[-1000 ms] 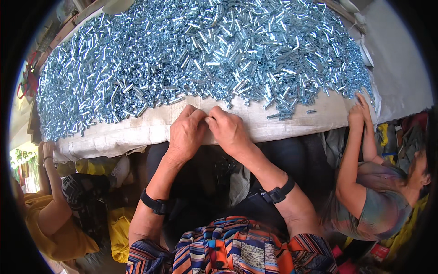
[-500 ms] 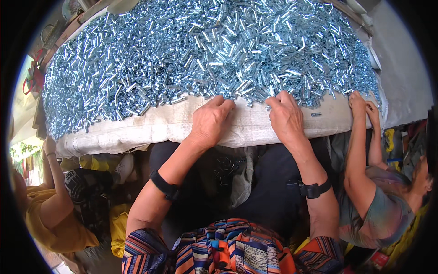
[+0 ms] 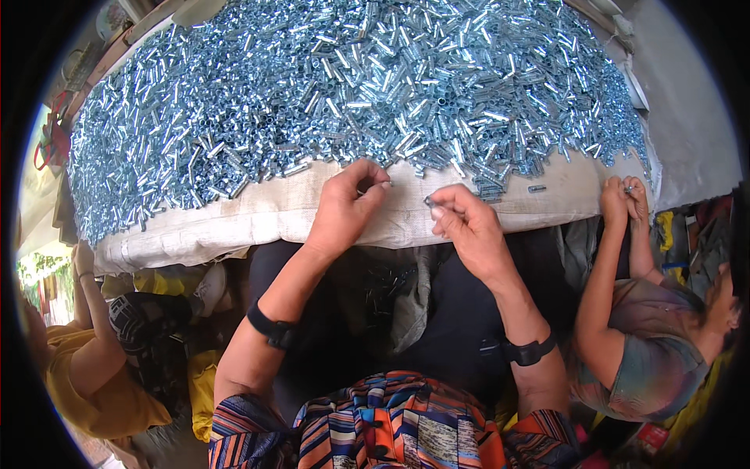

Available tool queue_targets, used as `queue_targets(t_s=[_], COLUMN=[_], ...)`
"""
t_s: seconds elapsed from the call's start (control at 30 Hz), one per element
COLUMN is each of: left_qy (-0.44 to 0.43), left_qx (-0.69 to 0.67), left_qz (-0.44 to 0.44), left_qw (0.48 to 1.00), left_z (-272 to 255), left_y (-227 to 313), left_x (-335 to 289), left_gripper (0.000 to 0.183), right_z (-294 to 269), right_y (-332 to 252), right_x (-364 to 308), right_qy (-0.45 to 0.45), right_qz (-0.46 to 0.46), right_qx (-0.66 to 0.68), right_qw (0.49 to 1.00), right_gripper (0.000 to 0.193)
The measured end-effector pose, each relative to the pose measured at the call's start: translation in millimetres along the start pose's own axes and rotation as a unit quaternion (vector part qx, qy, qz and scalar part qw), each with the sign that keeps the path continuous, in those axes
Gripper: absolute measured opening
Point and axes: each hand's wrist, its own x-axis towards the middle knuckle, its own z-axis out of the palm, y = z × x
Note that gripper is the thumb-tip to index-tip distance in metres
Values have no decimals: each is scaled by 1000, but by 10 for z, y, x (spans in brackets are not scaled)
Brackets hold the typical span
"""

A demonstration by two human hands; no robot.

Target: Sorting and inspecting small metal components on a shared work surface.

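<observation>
A broad heap of small shiny blue-silver metal tubes [image 3: 367, 94] lies on a pale woven cloth [image 3: 273, 213]. My left hand [image 3: 348, 205] is over the cloth at the heap's near edge. Its thumb and forefinger are pinched together, with a tiny bit of metal showing at the tips. Slightly to the right and nearer to me, my right hand [image 3: 471, 228] pinches a small metal tube [image 3: 429, 201] between thumb and fingers. The hands are apart. Their other fingers are curled, so anything inside the palms is hidden.
A single loose tube [image 3: 537, 188] lies on the cloth right of my right hand. At the right, another person's hands [image 3: 623, 199] hold a small piece. A person in a yellow top [image 3: 94, 375] sits at the left. More tubes [image 3: 380, 291] lie below, between my knees.
Both hands have drawn back from the heap's edge toward me. The right hand has turned and moved left, showing a tube in its fingertips. Several tubes have slid onto the cloth behind it.
</observation>
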Motion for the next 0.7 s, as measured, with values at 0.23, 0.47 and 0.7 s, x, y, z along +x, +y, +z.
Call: queue_targets(t_s=[0.23,0.47,0.7], left_qy=[-81,-68,-70], left_qx=[-256,-319,-307], left_qz=[-87,-117,-149], left_qw=[959,938,937], left_z=[-21,-105,-213], left_y=[216,101,68], left_x=[-275,-357,-369], left_gripper=[10,12,11], right_z=[227,372,488], right_y=[-61,-75,-80], right_x=[-91,-69,-71], right_qy=[-48,-46,-42], right_qz=[51,55,43], right_qx=[150,214,191], right_qw=[986,974,980], right_gripper=[14,13,9])
